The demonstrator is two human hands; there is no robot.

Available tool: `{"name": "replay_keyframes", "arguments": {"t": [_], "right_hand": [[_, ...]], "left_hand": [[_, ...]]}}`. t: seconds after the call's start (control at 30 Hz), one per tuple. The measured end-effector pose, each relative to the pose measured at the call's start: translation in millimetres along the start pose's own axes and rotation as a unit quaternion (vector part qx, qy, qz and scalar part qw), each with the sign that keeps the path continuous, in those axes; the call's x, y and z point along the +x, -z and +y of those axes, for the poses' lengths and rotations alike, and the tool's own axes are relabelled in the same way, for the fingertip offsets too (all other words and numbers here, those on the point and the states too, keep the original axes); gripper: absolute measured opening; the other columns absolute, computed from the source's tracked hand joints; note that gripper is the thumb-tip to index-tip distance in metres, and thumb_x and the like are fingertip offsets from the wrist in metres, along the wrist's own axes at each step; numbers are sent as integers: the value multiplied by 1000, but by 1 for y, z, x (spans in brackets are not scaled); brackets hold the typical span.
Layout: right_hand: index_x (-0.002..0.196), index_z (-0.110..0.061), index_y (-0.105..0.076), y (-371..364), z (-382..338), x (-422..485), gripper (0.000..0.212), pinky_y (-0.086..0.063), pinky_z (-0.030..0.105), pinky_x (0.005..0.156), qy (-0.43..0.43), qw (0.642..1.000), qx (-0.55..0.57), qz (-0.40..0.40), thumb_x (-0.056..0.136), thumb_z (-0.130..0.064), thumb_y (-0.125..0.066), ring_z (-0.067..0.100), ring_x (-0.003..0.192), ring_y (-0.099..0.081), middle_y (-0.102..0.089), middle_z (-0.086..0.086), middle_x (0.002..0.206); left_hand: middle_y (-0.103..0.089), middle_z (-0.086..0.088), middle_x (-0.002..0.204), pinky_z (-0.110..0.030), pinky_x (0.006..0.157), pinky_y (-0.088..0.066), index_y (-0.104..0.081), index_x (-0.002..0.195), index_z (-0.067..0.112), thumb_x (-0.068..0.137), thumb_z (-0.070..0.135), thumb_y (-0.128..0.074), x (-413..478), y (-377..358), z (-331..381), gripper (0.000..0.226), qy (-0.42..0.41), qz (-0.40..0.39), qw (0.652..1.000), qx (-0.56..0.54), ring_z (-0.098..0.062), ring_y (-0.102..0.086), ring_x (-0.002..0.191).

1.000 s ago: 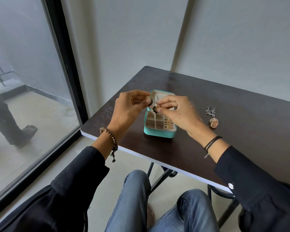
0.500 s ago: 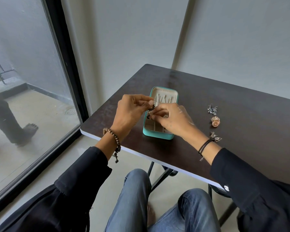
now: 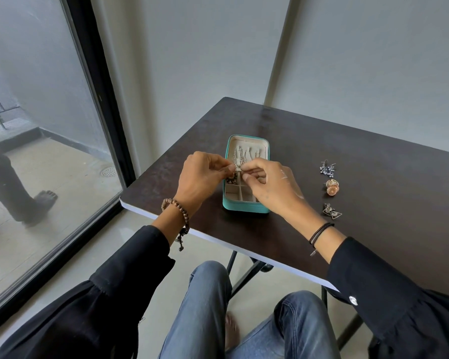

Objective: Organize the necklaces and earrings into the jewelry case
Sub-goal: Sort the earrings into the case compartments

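Note:
A teal jewelry case [image 3: 244, 206] lies open on the dark table, its cream lid [image 3: 249, 147] flat behind the tray of small compartments. Silver chains hang in the lid. Above the tray, my left hand [image 3: 202, 181] and my right hand [image 3: 272, 186] meet fingertip to fingertip and pinch a small dark beaded earring [image 3: 231, 177] between them. My right hand hides the tray's right compartments. Right of the case lie blue-grey cluster earrings [image 3: 327, 169], rose-gold round earrings [image 3: 331, 187] and triangular dark earrings [image 3: 331, 211].
The table [image 3: 347, 151] stands in a corner, with a wall behind it and a glass window at the left. Its white front edge [image 3: 218, 239] runs just above my knees. Outside the window a person's leg and bare foot [image 3: 40, 200] show.
The view has tilted down a little, so the triangular earrings came into sight. Both hands lowered toward the tray with the earring still pinched between them.

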State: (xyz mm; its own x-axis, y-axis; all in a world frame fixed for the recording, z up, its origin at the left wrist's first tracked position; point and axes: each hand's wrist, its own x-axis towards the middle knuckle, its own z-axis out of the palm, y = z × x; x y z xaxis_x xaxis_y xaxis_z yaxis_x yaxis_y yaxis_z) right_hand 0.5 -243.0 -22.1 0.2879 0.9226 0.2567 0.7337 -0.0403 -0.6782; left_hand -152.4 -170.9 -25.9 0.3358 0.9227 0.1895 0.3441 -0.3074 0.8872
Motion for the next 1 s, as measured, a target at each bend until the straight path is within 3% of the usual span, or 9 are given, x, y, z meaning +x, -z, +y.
{"name": "replay_keyframes", "arguments": {"t": [0.2, 0.37, 0.53, 0.67, 0.73, 0.87, 1.0], "right_hand": [[110, -19, -75, 2, 5, -2, 17, -46, -1, 73, -1, 1000, 9, 4, 94, -16, -70, -4, 84, -66, -72, -10, 95], [111, -19, -75, 5, 5, -4, 18, -46, -1, 73, 7, 1000, 18, 11, 94, -16, -70, -3, 87, -67, -73, -10, 96], [109, -20, -76, 15, 6, -9, 18, -47, 1, 75, 9, 999, 33, 25, 93, -16, -70, -1, 88, -68, -74, -10, 97], [105, -22, -77, 31, 13, -15, 15, -52, 12, 82, 6, 998, 45, 42, 92, -16, -71, 0, 89, -69, -75, -13, 93], [103, -21, -77, 42, 19, -21, 14, -54, 16, 84, 3, 998, 49, 49, 92, -16, -71, 0, 88, -69, -75, -12, 93], [101, -21, -77, 69, 37, -36, 12, -54, 15, 84, -21, 995, 55, 75, 92, -17, -71, 0, 87, -69, -75, -12, 92], [93, -27, -77, 97, 64, -53, 11, -55, 17, 80, -66, 991, 42, 106, 89, -17, -73, 0, 82, -70, -75, -12, 86]], "left_hand": [[-76, 11, 92, -45, 87, -59, -80, 91, 31, 82, 43, -79, 4, -5, -12, 15, 5, 2, 999, 52, -23, -63, 111], [-74, 4, 106, -46, 91, -56, -79, 104, 24, 91, 38, -72, 3, -9, -10, 20, -7, 25, 996, 80, -22, -58, 117], [-73, 5, 105, -45, 90, -54, -78, 104, 21, 94, 36, -69, 0, -10, 4, 20, -31, 50, 995, 83, -22, -56, 114], [-74, 5, 103, -45, 92, -53, -78, 102, 20, 94, 34, -68, -5, -21, 26, 19, -51, 35, 994, 87, -23, -59, 113], [-74, 5, 102, -42, 92, -53, -78, 102, 20, 93, 32, -68, -10, -30, 40, 18, -69, 20, 993, 90, -21, -61, 110], [-76, 5, 98, -19, 83, -50, -78, 102, 16, 93, 20, -67, -22, -57, 69, 14, -95, -33, 993, 66, -6, -66, 91], [-77, -1, 99, -20, 87, -53, -78, 105, 13, 91, 11, -66, -31, -96, 87, 17, -107, -102, 987, 56, -11, -71, 92]]}}
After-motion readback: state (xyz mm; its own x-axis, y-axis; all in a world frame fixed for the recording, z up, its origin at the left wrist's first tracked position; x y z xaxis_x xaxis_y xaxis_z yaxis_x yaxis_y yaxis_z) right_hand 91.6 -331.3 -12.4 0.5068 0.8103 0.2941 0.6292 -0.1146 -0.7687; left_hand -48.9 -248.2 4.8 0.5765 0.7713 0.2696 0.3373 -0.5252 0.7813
